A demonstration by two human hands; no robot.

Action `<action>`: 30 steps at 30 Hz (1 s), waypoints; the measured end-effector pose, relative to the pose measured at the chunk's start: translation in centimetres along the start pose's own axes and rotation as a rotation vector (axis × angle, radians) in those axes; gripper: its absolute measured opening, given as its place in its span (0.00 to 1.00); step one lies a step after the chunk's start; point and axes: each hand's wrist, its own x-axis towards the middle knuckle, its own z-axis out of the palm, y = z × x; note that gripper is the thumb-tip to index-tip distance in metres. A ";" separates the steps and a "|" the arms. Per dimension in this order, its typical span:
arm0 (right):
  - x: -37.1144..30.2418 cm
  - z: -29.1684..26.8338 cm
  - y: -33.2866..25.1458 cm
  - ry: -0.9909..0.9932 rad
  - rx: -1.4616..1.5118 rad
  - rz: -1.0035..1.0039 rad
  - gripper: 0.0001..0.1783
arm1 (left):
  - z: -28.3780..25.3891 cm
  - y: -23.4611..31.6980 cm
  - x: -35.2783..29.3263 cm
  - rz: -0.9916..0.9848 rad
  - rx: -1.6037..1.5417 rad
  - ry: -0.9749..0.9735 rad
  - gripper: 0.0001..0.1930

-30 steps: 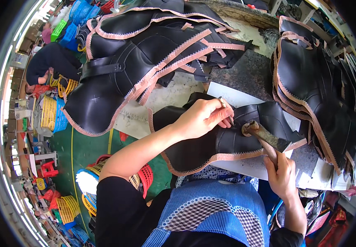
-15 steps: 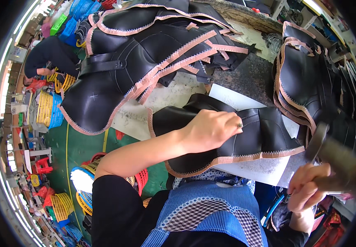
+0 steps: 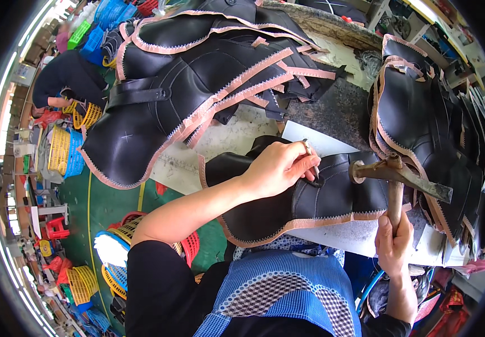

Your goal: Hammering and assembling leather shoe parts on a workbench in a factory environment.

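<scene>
My left hand (image 3: 280, 167) pinches a thin metal punch (image 3: 308, 147), held nearly upright with its lower end at the black leather piece (image 3: 332, 194) in front of me. That piece has a zigzag-stitched tan border and lies over a white sheet (image 3: 310, 137). A hammer (image 3: 395, 174) with a worn metal head and wooden handle is gripped in my right hand (image 3: 395, 242), raised to the right of the punch and apart from it. The exact spot under the punch tip is partly hidden by my fingers.
More tan-edged black leather pieces (image 3: 141, 121) are heaped at the far left, and another stack (image 3: 402, 106) stands at right. A dark slab (image 3: 338, 115) lies beyond the sheet. Baskets (image 3: 191, 247) sit on the green floor. Another person (image 3: 65, 78) bends over at far left.
The hammer has come up and left, from a blur at the far right to beside the punch. My left hand has tilted, so the punch now shows upright.
</scene>
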 end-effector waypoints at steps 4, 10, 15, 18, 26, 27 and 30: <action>0.0 -0.4 -0.9 0.039 0.062 -0.314 0.15 | 0.4 0.2 -0.4 0.175 0.354 0.041 0.09; 0.3 0.6 -2.0 -0.181 -0.622 -0.386 0.12 | 2.0 1.0 -1.2 0.611 0.940 0.180 0.08; 0.3 1.0 -0.3 0.027 -0.036 -0.118 0.13 | -0.5 0.2 -0.3 -0.152 -0.018 0.145 0.14; 0.2 0.3 -0.8 0.026 0.176 -0.024 0.15 | -1.6 0.2 -0.6 -0.122 -0.062 0.003 0.13; 0.2 0.5 0.0 -0.019 0.022 0.023 0.17 | -2.2 -0.2 -0.4 -0.046 -0.073 -0.079 0.11; 0.3 0.5 0.0 -0.021 0.021 0.021 0.17 | -2.2 -0.3 -0.4 -0.034 -0.074 -0.080 0.10; 0.6 0.4 -0.5 -0.016 0.035 -0.018 0.15 | -2.3 -0.1 -0.5 0.065 0.064 -0.089 0.09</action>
